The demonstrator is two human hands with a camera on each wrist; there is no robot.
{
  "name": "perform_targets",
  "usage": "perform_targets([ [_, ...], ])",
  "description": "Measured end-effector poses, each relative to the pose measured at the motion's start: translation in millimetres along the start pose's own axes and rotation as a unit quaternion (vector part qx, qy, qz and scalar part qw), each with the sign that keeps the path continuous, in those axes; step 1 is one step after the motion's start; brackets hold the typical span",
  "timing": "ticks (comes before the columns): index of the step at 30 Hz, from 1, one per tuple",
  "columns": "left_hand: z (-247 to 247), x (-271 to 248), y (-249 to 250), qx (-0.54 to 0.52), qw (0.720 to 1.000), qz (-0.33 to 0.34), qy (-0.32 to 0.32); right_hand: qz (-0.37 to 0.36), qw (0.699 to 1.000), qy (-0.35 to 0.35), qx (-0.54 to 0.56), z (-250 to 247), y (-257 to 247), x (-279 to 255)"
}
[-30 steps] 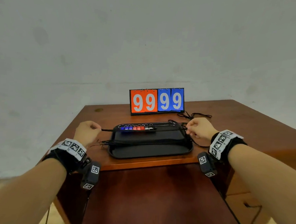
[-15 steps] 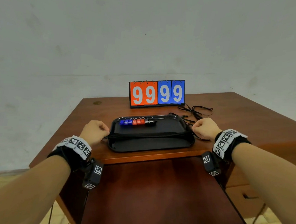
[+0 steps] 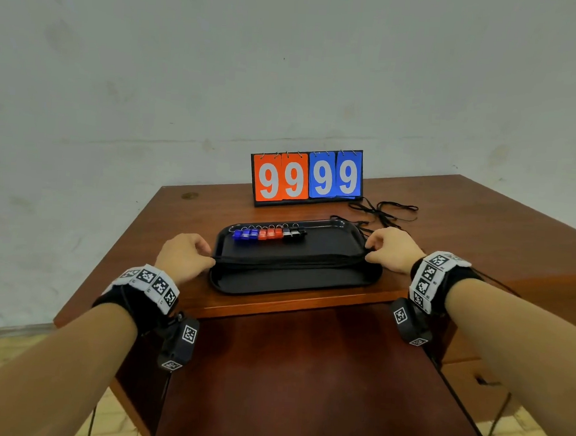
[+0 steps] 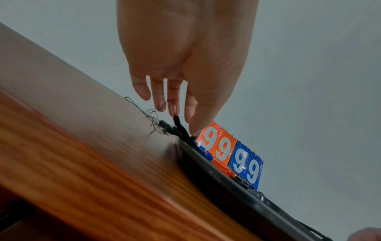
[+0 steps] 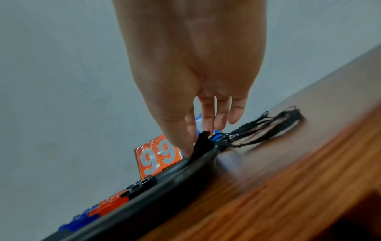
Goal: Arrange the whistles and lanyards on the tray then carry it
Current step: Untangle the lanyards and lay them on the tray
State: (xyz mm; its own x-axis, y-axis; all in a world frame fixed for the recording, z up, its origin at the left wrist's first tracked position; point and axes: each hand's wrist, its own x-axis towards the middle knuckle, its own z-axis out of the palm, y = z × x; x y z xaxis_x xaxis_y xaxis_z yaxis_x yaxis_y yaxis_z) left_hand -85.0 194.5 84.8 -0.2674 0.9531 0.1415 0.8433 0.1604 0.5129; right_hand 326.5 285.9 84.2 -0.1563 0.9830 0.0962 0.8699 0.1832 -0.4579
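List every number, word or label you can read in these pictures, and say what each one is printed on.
"99" on the scoreboard's orange cards.
"99" on its blue cards.
The wristband markers carry black-and-white patterns only, no readable text.
No other writing shows on the tray or whistles.

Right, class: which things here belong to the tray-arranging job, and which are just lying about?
Part of the job:
black tray
row of whistles
lanyard bundle stretched across the tray
loose lanyards on the table
left hand and right hand, each pinching a bundle end

Lying about:
flip scoreboard
wooden table
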Motion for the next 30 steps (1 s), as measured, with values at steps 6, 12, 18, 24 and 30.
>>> perform_targets([
  [6, 9, 15, 11, 0.127, 0.986, 0.067, -0.086, -0.085, 0.978, -0.130, -0.142, 7, -14, 16],
  [12, 15, 22, 11, 0.199, 0.971, 0.082, -0.107, -0.106, 0.965, -0.130, -0.203, 3, -19, 25],
  [18, 15, 24, 11, 0.200, 0.970, 0.090, -0.101, -0.116, 0.965, -0.121, -0.202, 2, -11, 27],
  [24, 17, 23, 13, 0.202, 0.969, 0.097, -0.104, -0.134, 0.965, -0.105, -0.201, 2, -8, 23],
  [30, 16, 21, 15, 0.236, 0.961, 0.112, -0.089, -0.134, 0.965, -0.095, -0.207, 4, -3, 22],
])
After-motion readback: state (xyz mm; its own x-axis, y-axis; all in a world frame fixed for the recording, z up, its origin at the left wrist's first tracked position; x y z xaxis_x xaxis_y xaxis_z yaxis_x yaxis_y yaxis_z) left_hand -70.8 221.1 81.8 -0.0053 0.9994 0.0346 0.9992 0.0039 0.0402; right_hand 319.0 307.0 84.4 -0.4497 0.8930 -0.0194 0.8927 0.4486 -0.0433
